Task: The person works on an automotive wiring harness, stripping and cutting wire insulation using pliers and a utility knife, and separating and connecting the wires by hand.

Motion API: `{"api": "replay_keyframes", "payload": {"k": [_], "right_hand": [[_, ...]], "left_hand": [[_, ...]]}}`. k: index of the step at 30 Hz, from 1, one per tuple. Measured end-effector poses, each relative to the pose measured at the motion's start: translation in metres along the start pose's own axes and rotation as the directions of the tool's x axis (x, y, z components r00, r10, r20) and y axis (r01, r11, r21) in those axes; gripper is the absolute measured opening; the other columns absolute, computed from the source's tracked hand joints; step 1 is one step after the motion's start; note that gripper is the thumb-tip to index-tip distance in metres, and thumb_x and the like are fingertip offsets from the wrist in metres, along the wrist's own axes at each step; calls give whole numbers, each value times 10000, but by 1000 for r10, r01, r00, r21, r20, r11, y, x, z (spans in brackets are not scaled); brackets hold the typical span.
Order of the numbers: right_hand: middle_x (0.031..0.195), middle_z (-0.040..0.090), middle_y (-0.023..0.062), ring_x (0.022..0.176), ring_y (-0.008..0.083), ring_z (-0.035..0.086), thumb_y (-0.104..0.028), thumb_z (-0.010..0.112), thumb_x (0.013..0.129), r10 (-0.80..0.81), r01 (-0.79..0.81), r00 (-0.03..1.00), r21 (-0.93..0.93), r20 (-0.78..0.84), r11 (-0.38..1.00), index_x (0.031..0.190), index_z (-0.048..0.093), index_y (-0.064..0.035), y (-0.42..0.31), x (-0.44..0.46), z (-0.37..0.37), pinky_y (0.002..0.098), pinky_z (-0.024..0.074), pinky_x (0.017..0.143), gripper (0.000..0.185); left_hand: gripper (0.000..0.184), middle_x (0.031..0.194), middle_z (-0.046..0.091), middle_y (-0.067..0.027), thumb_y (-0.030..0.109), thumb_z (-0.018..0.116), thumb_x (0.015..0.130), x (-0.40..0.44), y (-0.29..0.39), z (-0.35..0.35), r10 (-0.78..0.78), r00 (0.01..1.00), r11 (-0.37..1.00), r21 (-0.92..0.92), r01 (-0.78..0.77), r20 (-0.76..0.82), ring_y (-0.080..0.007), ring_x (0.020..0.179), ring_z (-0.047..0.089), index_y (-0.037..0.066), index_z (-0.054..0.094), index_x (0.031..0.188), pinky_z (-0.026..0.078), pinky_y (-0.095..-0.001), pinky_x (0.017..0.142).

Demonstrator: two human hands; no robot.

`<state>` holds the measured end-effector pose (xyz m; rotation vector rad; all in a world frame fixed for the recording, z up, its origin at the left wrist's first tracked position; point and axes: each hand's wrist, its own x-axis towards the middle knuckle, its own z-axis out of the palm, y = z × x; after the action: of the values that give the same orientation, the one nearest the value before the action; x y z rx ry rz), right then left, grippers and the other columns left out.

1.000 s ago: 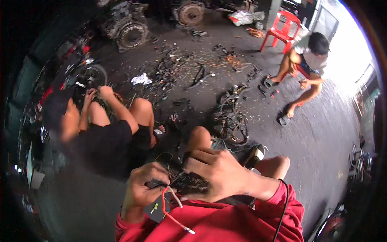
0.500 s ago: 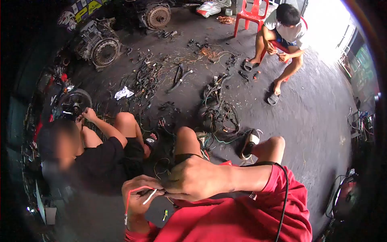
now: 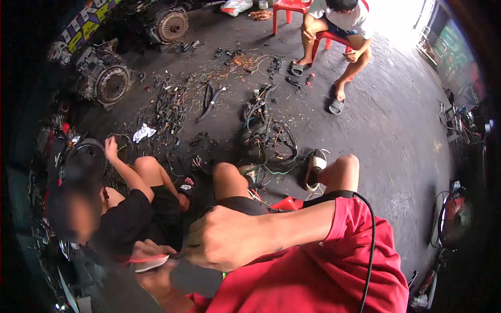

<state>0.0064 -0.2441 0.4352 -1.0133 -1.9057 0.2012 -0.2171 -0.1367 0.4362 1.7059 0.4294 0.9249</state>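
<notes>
My left hand is closed in a pinch on a red and white wire, whose white end sticks out over the fingers. To its right, my right hand is curled into a fist with its back towards me. A small dark piece shows between the two hands; its kind is unclear. What my right fingers hold is hidden. Past my knees, a tangled wiring harness of black, green and orange wires lies on the floor by my shoes.
A co-worker in black sits close on my left, one hand raised over a thin wire. Another person sits on a red chair ahead. Cut wire scraps, a white rag and greasy engine parts lie on the dark floor.
Both my hands have moved left and slightly apart, the left one carrying the wire down. The view has shifted. The co-worker's hand on my left has risen.
</notes>
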Motion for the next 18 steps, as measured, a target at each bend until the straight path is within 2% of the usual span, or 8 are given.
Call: {"api": "replay_keyframes", "payload": {"k": [3,4,7,9,11,15,17,18], "right_hand": [[742,579,83,706,279,605,-199,621,791,2,-3,997,9,74,1000,780,581,-37,1,-1,-7,395,504,598,167],[761,584,83,719,279,606,-203,616,791,-25,23,997,35,74,999,784,581,-39,1,-1,-6,398,509,608,168],[789,591,78,744,268,614,-211,607,798,-53,53,998,-12,20,999,803,590,-44,1,-1,-2,391,515,625,168],[794,592,74,758,265,621,-215,609,795,-47,49,998,-57,35,997,818,597,-48,3,-4,-8,390,520,627,170],[799,592,70,772,262,628,-220,611,791,-26,31,999,-101,43,994,833,604,-51,3,-8,-15,390,525,628,174],[781,579,70,756,263,637,-220,629,760,111,-90,989,-197,97,976,862,617,-50,1,-12,-15,386,534,612,198],[777,576,73,739,266,637,-217,634,751,121,-104,991,-226,64,969,863,619,-49,2,-13,-15,386,535,606,203],[778,577,75,719,266,632,-213,635,746,136,-123,990,-208,48,970,860,619,-46,2,-13,-15,383,533,602,203]], "left_hand": [[447,1243,525,-222,40,784,727,8,-10,-3,16,1000,966,-259,-15,0,-313,1153,558,-10,542,1099,538,-400,867],[550,1339,477,-276,140,703,837,2,-21,-9,-115,993,975,-189,119,29,-368,1239,504,-48,456,1291,490,-397,963],[674,1345,486,-271,227,662,872,10,-8,40,-261,934,893,-307,330,246,-320,1198,538,-72,358,1393,494,-349,946],[607,1219,596,-234,216,732,809,13,-14,16,-316,920,927,-133,352,233,-233,1068,622,-84,493,1280,518,-326,870],[469,990,694,-174,199,786,748,10,-44,-30,-251,788,945,318,73,562,-164,881,672,-78,626,1092,538,-308,763],[298,784,701,-141,171,798,736,22,-1,34,-258,848,960,225,169,463,-156,759,680,-54,670,885,536,-288,692],[232,784,698,-148,154,753,781,13,-17,29,133,931,837,466,-289,339,-167,745,682,-38,663,873,530,-269,693],[232,784,698,-148,154,753,781,11,-15,26,137,932,835,467,-292,337,-167,745,682,-38,663,873,530,-269,693]]}}
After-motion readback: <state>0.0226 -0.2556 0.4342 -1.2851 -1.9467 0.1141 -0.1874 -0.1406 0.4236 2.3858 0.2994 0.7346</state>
